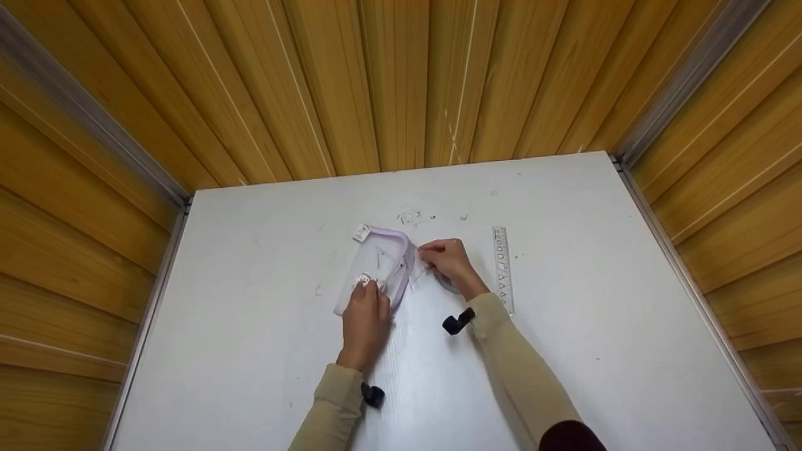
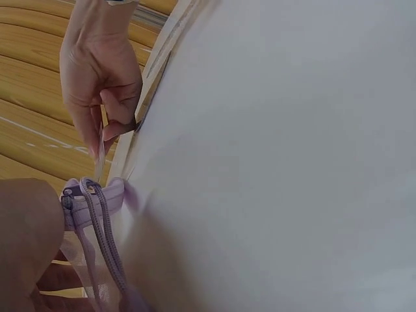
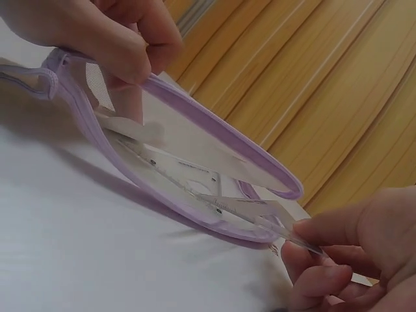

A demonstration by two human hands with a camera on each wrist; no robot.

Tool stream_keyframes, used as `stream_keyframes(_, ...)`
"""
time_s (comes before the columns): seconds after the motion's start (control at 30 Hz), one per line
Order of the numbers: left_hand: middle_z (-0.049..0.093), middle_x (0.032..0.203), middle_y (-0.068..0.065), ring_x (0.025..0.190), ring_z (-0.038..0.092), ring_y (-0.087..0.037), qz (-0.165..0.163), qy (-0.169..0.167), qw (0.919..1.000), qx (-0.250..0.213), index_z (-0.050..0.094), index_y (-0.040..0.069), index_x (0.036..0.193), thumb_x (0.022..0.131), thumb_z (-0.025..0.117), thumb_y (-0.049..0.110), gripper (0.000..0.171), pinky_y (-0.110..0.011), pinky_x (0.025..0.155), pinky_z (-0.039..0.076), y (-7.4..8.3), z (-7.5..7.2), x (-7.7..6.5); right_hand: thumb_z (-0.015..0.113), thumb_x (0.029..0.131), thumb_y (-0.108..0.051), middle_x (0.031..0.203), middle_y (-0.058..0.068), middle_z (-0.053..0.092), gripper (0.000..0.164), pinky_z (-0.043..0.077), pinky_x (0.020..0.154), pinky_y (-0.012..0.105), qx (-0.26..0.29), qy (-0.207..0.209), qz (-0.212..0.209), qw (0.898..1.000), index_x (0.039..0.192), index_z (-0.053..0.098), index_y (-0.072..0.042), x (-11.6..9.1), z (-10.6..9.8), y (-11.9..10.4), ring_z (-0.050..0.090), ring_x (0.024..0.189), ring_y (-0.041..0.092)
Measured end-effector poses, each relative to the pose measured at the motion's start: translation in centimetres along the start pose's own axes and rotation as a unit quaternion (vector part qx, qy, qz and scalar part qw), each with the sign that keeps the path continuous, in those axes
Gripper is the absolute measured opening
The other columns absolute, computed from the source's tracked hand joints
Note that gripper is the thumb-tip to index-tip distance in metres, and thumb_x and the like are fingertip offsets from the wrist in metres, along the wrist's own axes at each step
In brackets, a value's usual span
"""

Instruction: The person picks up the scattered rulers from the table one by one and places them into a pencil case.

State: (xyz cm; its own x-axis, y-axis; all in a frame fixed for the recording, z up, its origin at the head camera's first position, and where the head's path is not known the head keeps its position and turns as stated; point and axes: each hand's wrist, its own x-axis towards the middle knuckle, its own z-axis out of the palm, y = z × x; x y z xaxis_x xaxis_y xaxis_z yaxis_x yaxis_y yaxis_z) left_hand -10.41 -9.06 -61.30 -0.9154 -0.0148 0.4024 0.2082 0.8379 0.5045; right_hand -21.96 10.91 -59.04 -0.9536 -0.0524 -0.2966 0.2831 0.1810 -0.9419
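A lilac-edged mesh pouch (image 3: 224,132) lies with its zip mouth spread apart. My left hand (image 1: 365,322) grips the pouch by its near end, next to a small white printed patch. Between thumb and fingers, my right hand (image 1: 452,263) pinches the corner of a clear set square (image 3: 260,213). The rest of that set square reaches through the mouth of the pouch, where more clear plastic with markings shows. In the left wrist view, a lilac zip end (image 2: 97,201) with a looped cord sticks out beside the left hand.
A clear ruler (image 1: 503,269) with cut-out shapes lies to the right of the right hand. A curved clear piece (image 1: 447,284) lies partly hidden under that hand. Wood-patterned walls (image 1: 395,81) enclose the white table (image 1: 250,263) on three sides.
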Motion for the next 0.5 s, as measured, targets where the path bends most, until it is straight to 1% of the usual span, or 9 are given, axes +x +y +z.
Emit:
stream_keyframes(0.1, 0.056, 0.079, -0.009, 0.062, 0.051, -0.022, 0.005, 0.002, 1.0, 0.003, 0.056, 0.004, 0.091, 0.097, 0.056, 0.009, 0.008, -0.043, 0.051, 0.05, -0.1, 0.0, 0.0, 0.074, 0.091, -0.008, 0.079, 0.008, 0.071, 0.013, 0.043, 0.052, 0.025, -0.012, 0.007, -0.013, 1.0, 0.101, 0.08, -0.002, -0.1, 0.8, 0.0, 0.058, 0.061, 0.012)
stream_keyframes(0.23, 0.06, 0.085, -0.012, 0.065, 0.056, -0.024, 0.0, 0.001, 1.0, 0.007, 0.061, 0.002, 0.099, 0.098, 0.058, 0.009, 0.008, -0.045, 0.054, 0.053, 0.0, 0.0, -0.1, 0.075, 0.09, -0.009, 0.077, 0.005, 0.072, 0.011, 0.043, 0.051, 0.023, -0.032, 0.014, -0.021, 0.999, 0.098, 0.081, -0.004, -0.1, 1.8, 0.0, 0.057, 0.058, 0.011)
stream_keyframes(0.37, 0.062, 0.088, -0.014, 0.068, 0.06, -0.027, -0.001, 0.001, 1.0, 0.001, 0.063, -0.001, 0.105, 0.098, 0.058, 0.008, 0.013, -0.045, 0.057, 0.055, 0.0, 0.0, -0.1, 0.076, 0.087, -0.008, 0.077, 0.003, 0.073, 0.011, 0.045, 0.052, 0.023, -0.032, 0.021, -0.026, 0.999, 0.096, 0.081, -0.003, -0.1, 2.8, 0.0, 0.058, 0.059, 0.01)
stream_keyframes(0.5, 0.064, 0.089, -0.015, 0.07, 0.063, -0.029, 0.003, 0.007, 1.0, -0.002, 0.064, -0.002, 0.106, 0.098, 0.058, 0.008, 0.014, -0.046, 0.059, 0.055, 0.0, 0.0, -0.1, 0.078, 0.083, -0.008, 0.077, 0.002, 0.072, 0.011, 0.046, 0.053, 0.022, -0.029, 0.037, -0.028, 0.998, 0.091, 0.08, -0.002, -0.3, 3.8, 0.1, 0.059, 0.059, 0.009)
